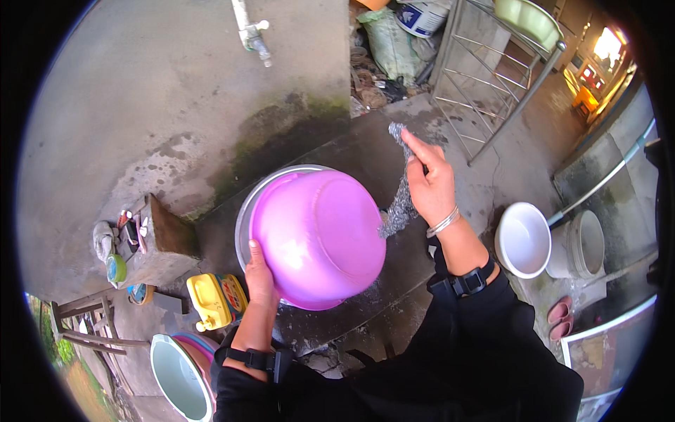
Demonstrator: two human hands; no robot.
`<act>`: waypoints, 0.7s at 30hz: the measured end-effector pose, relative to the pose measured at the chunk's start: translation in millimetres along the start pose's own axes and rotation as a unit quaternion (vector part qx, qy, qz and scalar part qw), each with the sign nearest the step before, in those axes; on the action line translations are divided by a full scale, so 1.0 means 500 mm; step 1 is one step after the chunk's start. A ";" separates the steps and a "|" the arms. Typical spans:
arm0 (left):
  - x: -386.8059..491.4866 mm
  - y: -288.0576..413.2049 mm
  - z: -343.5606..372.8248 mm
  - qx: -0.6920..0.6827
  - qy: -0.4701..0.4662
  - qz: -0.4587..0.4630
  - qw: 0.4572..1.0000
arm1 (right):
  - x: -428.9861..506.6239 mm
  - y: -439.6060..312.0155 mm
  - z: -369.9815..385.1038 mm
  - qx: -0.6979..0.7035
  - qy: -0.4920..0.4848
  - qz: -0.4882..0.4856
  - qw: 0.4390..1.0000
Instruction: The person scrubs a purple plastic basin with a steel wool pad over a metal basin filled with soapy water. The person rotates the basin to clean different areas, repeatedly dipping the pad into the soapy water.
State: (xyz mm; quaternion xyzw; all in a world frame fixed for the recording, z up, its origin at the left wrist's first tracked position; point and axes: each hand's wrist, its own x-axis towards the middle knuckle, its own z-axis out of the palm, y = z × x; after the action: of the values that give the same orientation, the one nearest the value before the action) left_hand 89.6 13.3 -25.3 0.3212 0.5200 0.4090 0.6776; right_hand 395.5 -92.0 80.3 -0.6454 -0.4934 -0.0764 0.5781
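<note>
A pink plastic basin (316, 237) is tilted with its underside towards me and to the right. My left hand (261, 279) grips its near left side, the thumb lying on the outer wall. Behind it shows the rim of a metal basin (243, 216); most of that basin is hidden. In my right hand (432, 184) is a long, stretched-out metal wire scourer (402, 203). One end of it sticks out past the fingertips, and the other hangs down beside the basin's base. Whether the lower end touches the pink plastic is hard to tell.
A water tap (256, 42) juts from the concrete wall. To the left stand a yellow jug (211, 300) and stacked basins (179, 374). A white basin (522, 240), a bucket (588, 245) and pink slippers (560, 316) are to the right, below a metal rack (490, 89).
</note>
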 end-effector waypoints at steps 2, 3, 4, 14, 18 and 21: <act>0.009 0.005 -0.006 0.007 0.002 -0.003 1.000 | 0.008 0.011 -0.019 0.000 0.017 -0.001 1.000; 0.011 0.003 -0.010 -0.034 0.002 -0.015 0.999 | 0.005 0.016 -0.031 -0.008 0.022 0.015 1.000; 0.012 0.005 -0.014 -0.039 0.004 -0.024 0.999 | 0.007 0.020 -0.042 -0.013 0.028 0.027 0.999; 0.042 -0.084 0.027 -0.067 -0.044 -0.079 0.994 | -0.016 0.031 -0.111 -0.044 0.012 0.052 0.998; 0.050 -0.121 0.040 -0.044 -0.024 -0.050 0.997 | -0.043 0.029 -0.094 -0.013 -0.029 0.068 0.997; 0.049 -0.132 0.045 -0.012 -0.016 -0.032 0.999 | -0.049 0.026 -0.064 0.007 -0.047 0.087 0.995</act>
State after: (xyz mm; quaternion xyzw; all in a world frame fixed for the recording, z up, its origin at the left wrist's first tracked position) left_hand 128.8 4.6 -87.1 0.3022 0.5142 0.3882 0.7025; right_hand 407.8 -129.9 65.5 -0.6845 -0.4626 0.0085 0.5633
